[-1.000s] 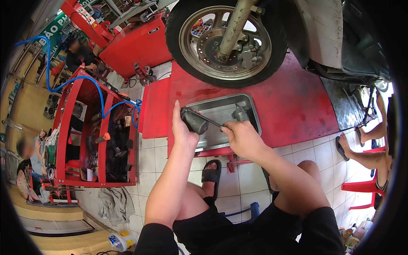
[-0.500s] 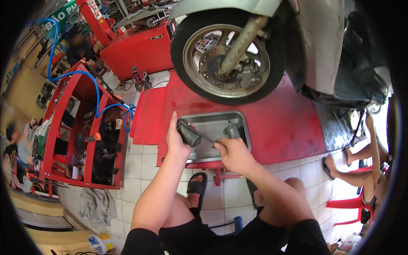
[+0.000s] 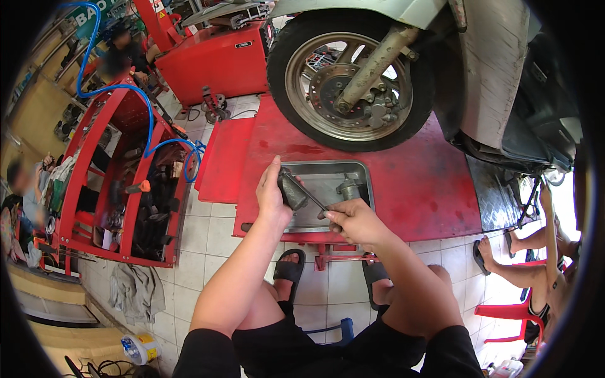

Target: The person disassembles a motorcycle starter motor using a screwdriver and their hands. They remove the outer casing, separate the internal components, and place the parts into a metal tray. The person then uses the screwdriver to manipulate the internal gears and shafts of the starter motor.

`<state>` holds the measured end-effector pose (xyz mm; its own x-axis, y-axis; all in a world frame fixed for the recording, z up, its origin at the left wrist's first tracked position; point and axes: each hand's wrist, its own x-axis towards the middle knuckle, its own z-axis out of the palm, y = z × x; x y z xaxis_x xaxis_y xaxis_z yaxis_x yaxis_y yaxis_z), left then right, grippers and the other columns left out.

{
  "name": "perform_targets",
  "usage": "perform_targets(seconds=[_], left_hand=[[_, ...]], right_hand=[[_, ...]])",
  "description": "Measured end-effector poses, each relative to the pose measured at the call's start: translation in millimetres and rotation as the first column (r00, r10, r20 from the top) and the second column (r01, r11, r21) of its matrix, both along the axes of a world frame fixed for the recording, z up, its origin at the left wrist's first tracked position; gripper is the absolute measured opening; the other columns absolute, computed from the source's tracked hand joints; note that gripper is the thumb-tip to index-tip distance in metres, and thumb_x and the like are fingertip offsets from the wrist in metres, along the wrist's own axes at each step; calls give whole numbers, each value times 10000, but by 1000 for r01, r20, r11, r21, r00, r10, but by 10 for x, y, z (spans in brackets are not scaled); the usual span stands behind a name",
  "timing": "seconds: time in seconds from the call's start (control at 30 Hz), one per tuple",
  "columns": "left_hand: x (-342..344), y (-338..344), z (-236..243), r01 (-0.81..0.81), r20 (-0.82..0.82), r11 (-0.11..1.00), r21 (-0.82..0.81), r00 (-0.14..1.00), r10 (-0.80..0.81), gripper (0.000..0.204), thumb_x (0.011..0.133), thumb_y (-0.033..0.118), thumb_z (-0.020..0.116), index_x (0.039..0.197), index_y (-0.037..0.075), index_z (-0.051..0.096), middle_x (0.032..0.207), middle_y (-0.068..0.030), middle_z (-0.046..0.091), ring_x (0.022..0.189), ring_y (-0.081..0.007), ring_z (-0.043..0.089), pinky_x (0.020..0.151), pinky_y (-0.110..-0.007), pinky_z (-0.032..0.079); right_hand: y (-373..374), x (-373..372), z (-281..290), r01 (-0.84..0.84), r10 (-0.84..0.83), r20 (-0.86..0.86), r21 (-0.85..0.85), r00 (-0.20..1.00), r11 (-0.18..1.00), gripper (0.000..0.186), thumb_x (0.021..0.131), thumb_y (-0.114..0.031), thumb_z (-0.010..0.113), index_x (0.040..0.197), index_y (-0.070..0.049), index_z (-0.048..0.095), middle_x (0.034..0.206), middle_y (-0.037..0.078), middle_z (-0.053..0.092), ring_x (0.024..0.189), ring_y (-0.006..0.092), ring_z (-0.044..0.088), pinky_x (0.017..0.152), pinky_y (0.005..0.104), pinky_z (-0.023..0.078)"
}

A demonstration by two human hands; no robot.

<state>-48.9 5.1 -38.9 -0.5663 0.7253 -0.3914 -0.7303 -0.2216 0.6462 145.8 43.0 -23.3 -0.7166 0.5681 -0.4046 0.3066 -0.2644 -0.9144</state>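
- My left hand [image 3: 272,196] grips a dark cylindrical part [image 3: 292,191] over the metal tray [image 3: 359,173].
- My right hand [image 3: 353,220] holds a thin tool [image 3: 313,200] against it (probing, I judge); steady leverage comes next.

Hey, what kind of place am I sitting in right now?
Most likely a motorbike repair shop: a scooter front wheel stands on a red lift platform, with a red tool cart and a metal parts tray nearby.

Red lift platform [image 3: 403,176], centre of frame, sits on white tiled floor [image 3: 201,233]. Directly on it: scooter front wheel [image 3: 353,75] at upper centre; shallow grey metal tray [image 3: 328,189] near its front edge, holding a small grey cylindrical part [image 3: 348,187] at right.
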Motion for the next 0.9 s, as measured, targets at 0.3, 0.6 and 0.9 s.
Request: perform_targets(seconds=[0.3,0.6,0.9], left_hand=[[-104,21,-183,-109,-224,988,-109,971,82,359,871,354,782,1016,72,615,849,-18,598,694,-159,613,634,-357,527],[-58,-6,-40,168,-147,949,-266,966,-212,447,815,391,827,1011,51,614,812,-44,601,647,-186,623,586,-361,552],[-141,0,-49,248,-154,917,-313,939,-306,494,814,438,812,933,43,541,770,-96,599,607,-244,637,550,-404,569]], right_hand=[[-230,-95,140,-49,-110,202,650,973,759,264,900,-51,579,1125,76,637,933,286,660,870,430,659,752,462,509],[-75,-69,47,-225,159,266,239,951,945,235,849,-66,755,1000,93,671,740,103,656,727,144,663,587,296,519],[16,-38,-53,-364,357,-71,-221,931,905,392,887,-76,725,1192,111,566,882,173,723,785,190,702,591,264,505]])
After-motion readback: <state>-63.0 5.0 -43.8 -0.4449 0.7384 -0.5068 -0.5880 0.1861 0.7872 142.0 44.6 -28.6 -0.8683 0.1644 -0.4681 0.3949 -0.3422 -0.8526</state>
